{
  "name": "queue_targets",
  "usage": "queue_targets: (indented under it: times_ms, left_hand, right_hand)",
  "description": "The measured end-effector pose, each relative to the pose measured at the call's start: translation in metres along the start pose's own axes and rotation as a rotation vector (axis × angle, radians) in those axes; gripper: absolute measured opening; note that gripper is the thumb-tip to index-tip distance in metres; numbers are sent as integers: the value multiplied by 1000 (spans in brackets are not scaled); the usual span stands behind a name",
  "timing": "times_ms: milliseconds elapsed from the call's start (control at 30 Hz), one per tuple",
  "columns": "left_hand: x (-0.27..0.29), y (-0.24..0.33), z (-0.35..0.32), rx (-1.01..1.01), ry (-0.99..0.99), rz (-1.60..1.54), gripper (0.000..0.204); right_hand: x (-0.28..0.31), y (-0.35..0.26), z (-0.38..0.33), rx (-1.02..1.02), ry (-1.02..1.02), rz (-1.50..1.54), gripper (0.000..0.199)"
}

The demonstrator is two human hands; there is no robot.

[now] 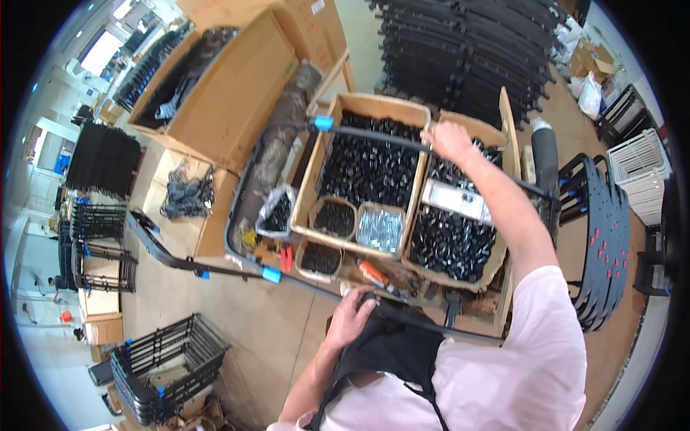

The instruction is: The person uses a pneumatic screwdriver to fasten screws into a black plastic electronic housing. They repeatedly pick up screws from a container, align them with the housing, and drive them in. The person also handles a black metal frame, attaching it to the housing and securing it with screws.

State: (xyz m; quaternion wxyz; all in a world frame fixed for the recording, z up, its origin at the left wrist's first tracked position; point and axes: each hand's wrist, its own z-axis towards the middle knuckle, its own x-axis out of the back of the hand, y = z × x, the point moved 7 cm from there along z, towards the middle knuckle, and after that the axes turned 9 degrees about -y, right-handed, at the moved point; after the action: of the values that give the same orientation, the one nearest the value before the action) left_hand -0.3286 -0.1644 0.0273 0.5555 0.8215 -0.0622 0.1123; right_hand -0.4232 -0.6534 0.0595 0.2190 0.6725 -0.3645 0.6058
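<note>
My right hand point(449, 140) is closed around the far bar of a black tubular metal frame point(374, 136) with blue end caps, held over open cardboard boxes point(374, 108) full of small black parts. My left hand point(352, 316) grips the near bar of the same frame point(302, 281) close to my black apron. The frame spans the boxes from front to back.
Small tubs of black and silver hardware point(379, 228) sit in the near box. Red-handled pliers point(286, 257) and an orange tool point(374, 274) lie by the front edge. Stacked black frames point(467, 50) stand behind, curved black panels point(604, 237) to the right, black wire baskets point(169, 359) at the lower left.
</note>
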Motion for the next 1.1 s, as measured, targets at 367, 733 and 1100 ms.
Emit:
queue_targets:
  times_ms: [367,733,1100]
  left_hand:
    - [-34,-2,-18,65,-130,-85,36]
    - [-33,-13,-26,-88,-157,302,39]
    - [-40,-16,-19,-270,-374,283,40]
  right_hand:
    - [6,2,-9,-57,-171,142,38]
    - [-8,-2,3,99,-61,272,22]
    - [9,-16,-2,51,-90,87,24]
